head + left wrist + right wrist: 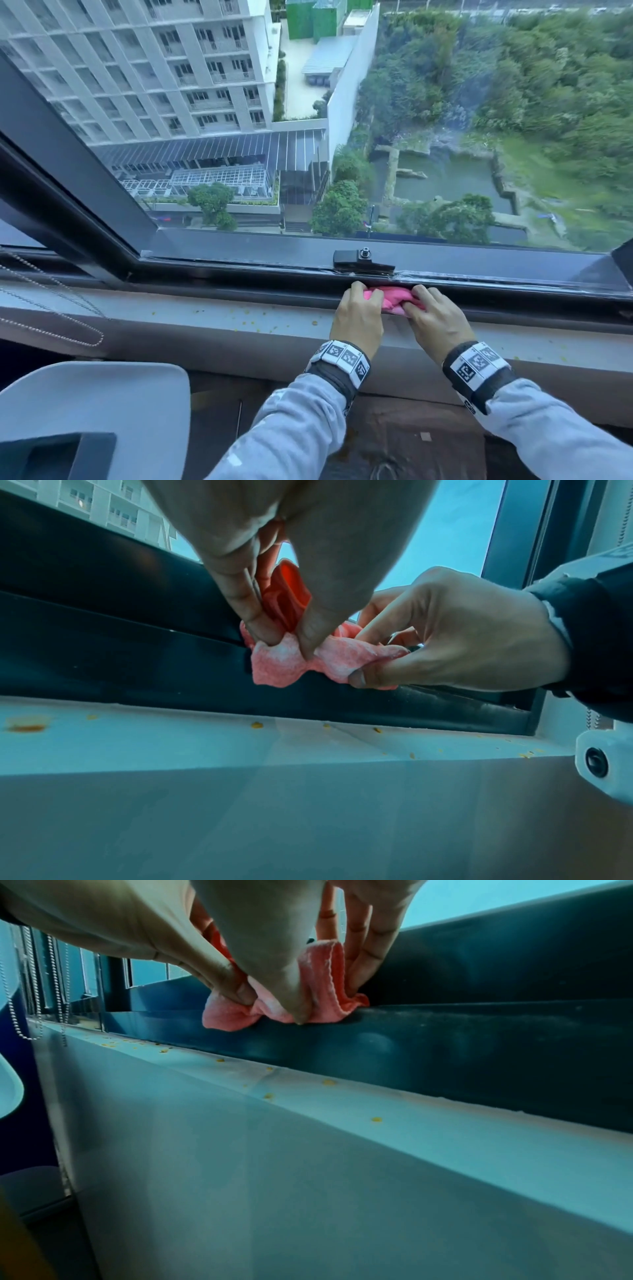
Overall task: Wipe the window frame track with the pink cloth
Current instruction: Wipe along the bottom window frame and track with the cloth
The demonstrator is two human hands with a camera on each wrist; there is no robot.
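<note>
A bunched pink cloth (pixel 394 298) lies in the dark window frame track (pixel 239 287), just below the latch. Both hands hold it there side by side. My left hand (pixel 358 313) pinches the cloth's left part; in the left wrist view its fingers (pixel 260 620) curl into the cloth (pixel 281 666). My right hand (pixel 435 317) grips the right part. In the right wrist view its thumb and fingers (pixel 363 961) squeeze the cloth (pixel 325 988) against the track's edge (pixel 479 1031). The cloth's middle is partly hidden under the fingers.
A black latch (pixel 364 260) sits on the sash just above the hands. The pale sill (pixel 246 318) below the track carries scattered yellow crumbs. A bead chain (pixel 51 329) loops over the sill at left. A white chair (pixel 96 411) stands lower left.
</note>
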